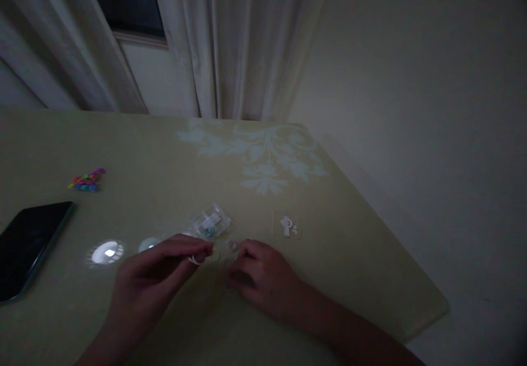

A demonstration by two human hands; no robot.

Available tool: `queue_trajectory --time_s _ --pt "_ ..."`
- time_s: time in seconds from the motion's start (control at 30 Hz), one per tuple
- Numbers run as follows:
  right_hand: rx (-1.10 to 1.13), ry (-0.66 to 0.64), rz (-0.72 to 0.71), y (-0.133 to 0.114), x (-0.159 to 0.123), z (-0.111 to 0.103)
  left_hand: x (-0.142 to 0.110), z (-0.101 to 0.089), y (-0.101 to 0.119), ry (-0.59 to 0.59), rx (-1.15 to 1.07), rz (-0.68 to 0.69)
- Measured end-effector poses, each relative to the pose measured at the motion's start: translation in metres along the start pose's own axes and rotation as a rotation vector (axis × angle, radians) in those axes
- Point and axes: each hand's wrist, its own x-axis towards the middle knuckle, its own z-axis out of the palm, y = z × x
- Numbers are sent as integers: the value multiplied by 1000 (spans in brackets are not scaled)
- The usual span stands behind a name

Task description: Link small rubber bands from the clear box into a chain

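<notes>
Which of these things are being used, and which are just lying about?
Seemingly in use:
- pale ring, pinched in the left hand
- small ring-like piece by the right hand
- clear box, just beyond

Apparently lying about:
- dark phone
- colourful pile
- white shapes, role unclear

The left hand [150, 272] pinches a pale ring [196, 260] between thumb and fingertips above a pale table [164, 152]. The right hand [265, 275] is on the right, fingers curled; whether they grip anything is hidden. A small coil [233, 246] sits by its fingertips, on their left. Just beyond the hands lies a clear box [224, 215] with a bluish coil [209, 232] inside. Farther right is a clear packet [277, 232] with white pieces [286, 225]. A dark phone [35, 245] lies at far left, and a colourful pile [86, 181] beyond it. Curtains [247, 42] hang behind the table.
</notes>
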Motion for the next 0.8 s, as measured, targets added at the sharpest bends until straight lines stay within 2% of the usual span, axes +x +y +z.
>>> queue_trajectory --time_s 0.17,0.33,0.43,0.5,0.57,0.63,0.7,0.8 --pt "-230 -37 -27 -7 -1 5 -1 -6 -8 62 -53 -110" --pt "-432 -18 -74 -7 -8 20 5 -8 -5 130 -105 -176" --pt "-408 -35 -91 -8 -9 17 10 -8 -4 54 -84 -145" --pt "-274 -69 -49 -10 -7 5 11 -6 -3 -71 -55 -107" --pt "-5 -98 21 -13 -4 -9 9 0 -2 -228 -47 -36" --pt "286 -64 67 -16 -2 -20 5 8 -2 -361 -31 30" --pt "494 -26 71 -19 -2 -24 -1 16 -1 -438 17 49" --pt "660 -14 59 -21 -2 -18 -8 21 0 -464 53 33"
